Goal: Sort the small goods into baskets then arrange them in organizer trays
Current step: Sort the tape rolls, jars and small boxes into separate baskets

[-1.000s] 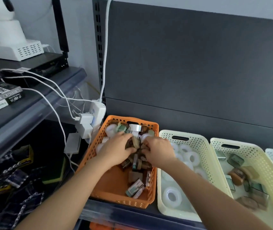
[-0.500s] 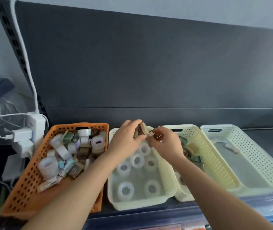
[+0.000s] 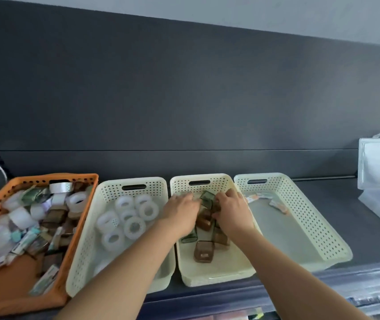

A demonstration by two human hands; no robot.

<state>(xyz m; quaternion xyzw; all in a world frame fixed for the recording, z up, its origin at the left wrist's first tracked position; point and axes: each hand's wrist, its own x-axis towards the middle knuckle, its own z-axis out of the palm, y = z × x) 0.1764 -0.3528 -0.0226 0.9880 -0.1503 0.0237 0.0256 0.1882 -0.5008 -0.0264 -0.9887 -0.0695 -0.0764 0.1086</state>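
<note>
Over the middle basket (image 3: 208, 271), the right hand (image 3: 230, 208) grips small boxes (image 3: 204, 222), grouping like with like (left hand (image 3: 181, 209): grip unclear).

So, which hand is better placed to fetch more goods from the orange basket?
Left, probably. The left hand is at the side of the middle basket nearer the orange basket, with only the tape basket between. The right hand is farther away and would have to cross the left arm.
</note>
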